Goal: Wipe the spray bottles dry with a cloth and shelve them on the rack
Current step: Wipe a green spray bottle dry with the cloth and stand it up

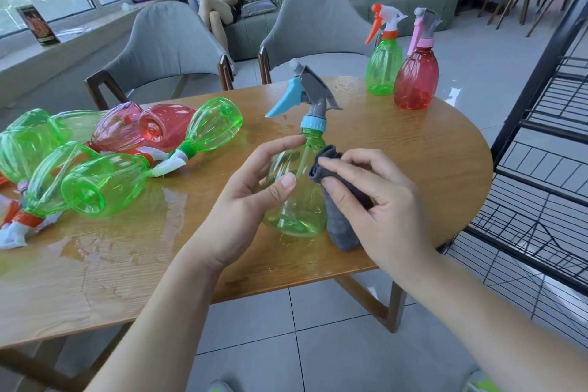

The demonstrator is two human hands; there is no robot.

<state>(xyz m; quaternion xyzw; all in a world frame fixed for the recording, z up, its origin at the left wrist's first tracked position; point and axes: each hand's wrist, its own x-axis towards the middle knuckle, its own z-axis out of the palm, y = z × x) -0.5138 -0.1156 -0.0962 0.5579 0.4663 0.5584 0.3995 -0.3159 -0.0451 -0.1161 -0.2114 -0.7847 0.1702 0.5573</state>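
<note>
My left hand [254, 188] grips a green spray bottle [299, 200] with a blue trigger and grey head, held upright just above the wooden table [222, 264]. My right hand [375, 200] pinches a dark grey cloth [342, 232] against the bottle's right side. Several green and red bottles [105, 149] lie on their sides in a wet pile at the left. Two bottles stand upright at the table's far right: a green one [383, 70] with an orange trigger and a red one [416, 79] with a pink trigger. The black wire rack [541, 188] stands to the right.
Water pools on the table [127, 242] in front of the lying bottles. Two grey chairs [171, 44] stand behind the table. A person sits on a sofa [210, 0] in the background. The floor is tiled.
</note>
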